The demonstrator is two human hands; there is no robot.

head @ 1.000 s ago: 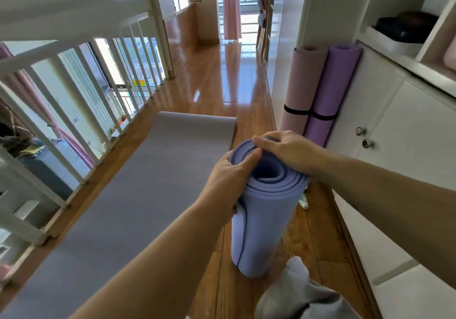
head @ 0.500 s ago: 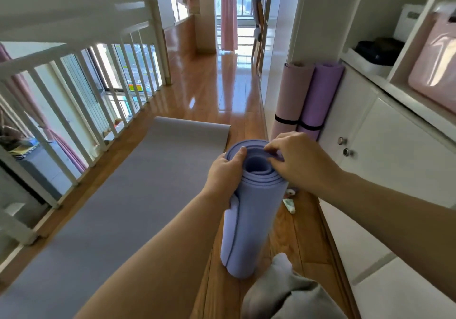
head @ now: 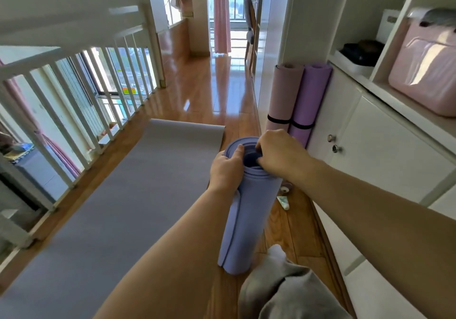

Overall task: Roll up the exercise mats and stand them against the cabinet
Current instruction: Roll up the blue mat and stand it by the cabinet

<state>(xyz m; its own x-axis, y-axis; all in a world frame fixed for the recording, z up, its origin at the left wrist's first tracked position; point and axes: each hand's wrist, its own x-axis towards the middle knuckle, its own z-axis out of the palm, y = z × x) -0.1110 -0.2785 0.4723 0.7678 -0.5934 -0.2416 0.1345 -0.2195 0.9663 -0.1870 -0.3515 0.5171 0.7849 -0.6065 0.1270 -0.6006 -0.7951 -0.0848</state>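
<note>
my left hand (head: 225, 170) is wrapped round the top of the rolled blue mat (head: 248, 220), thumb laid against its rim; my right hand (head: 280, 153) grips the same rim from the other side, fingers curled over the edge and down into the hollow core, their tips hidden inside; the roll stands upright on the wooden floor (head: 197, 91), its lower end just beside my grey trouser leg (head: 283, 294), its loose outer edge running down the left side; to its left the grey mat (head: 118, 195) lies flat and unrolled along the white railing (head: 74, 89); beyond my right hand the pink rolled mat (head: 283, 91) and the purple rolled mat (head: 311, 96) stand side by side, touching, each bound by black straps (head: 278, 121) low down, the purple one against the white cabinet (head: 385, 151); the cabinet doors are closed, two round knobs (head: 332, 138) close together; in the open shelving above, the nearer compartment holds a glossy pink case (head: 424, 77) with something grey (head: 439, 17) lying on top; the farther compartment holds a shallow white tray (head: 352, 63) with dark things (head: 361, 50) in it that i cannot make out, and a white box (head: 389, 27) stands behind; on the floor between the blue roll and the cabinet lie a small tube (head: 283, 202) and a small round object (head: 285, 189)
</note>
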